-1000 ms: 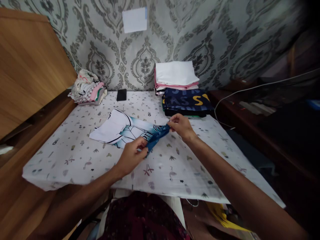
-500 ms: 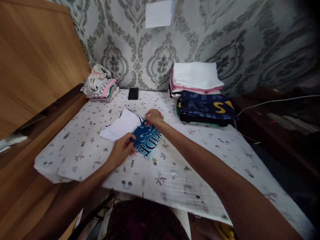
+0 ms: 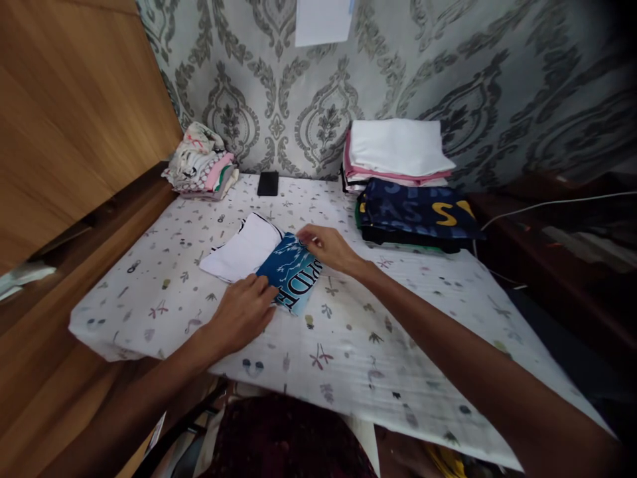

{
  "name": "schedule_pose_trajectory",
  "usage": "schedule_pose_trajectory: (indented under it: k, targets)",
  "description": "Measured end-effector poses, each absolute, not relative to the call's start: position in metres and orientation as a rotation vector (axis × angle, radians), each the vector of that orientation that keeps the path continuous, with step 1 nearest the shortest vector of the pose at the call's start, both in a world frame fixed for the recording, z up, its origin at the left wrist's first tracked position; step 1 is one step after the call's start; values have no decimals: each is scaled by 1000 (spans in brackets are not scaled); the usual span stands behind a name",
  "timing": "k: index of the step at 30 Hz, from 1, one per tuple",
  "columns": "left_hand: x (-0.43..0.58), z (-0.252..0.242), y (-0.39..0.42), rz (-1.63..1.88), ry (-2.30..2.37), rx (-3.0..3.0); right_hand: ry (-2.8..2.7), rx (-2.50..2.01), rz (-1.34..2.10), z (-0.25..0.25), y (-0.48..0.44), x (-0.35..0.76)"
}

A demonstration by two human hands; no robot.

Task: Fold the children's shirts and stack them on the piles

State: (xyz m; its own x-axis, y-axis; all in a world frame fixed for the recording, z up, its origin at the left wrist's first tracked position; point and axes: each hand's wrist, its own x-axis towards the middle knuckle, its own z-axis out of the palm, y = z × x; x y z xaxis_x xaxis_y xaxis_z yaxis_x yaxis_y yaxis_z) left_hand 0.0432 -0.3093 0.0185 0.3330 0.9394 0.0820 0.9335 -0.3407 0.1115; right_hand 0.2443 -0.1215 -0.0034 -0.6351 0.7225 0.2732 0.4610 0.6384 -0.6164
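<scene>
i have my left hand [image 3: 247, 304] and right hand [image 3: 324, 247] apart, the folded blue-and-white garment [image 3: 283, 260] between them; whether either pinches its edge, i cannot tell.

Blue garment end [image 3: 282, 267] folded back beside white part [image 3: 243, 249]; hands [image 3: 326, 247]: right one shifted rightward.

The folded blue and white cloth [image 3: 283, 263] looks smooth and dull. The big brown wooden panel [image 3: 74, 113] looks smooth, with streaky lines.
</scene>
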Motion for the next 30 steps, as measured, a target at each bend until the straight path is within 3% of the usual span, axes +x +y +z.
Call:
schedule_pose_trajectory:
  k: [6,14,18,23,30]
  targets:
    - [53,10,-306,83,1550,2820,-2735,-736,331,-15,-128,297]
    - [71,6,-302,71,1687,2774,-2582,-966,229,-22,-132,282]
    - [64,12,-305,580,1740,2427,-2353,-969,376,-12,-140,285]
    - [44,20,-305,1289,1529,1575,-2156,-982,688,21,-137,251]
    - [3,14,-287,1510,1283,723,-2289,-1030,501,30,-95,151]
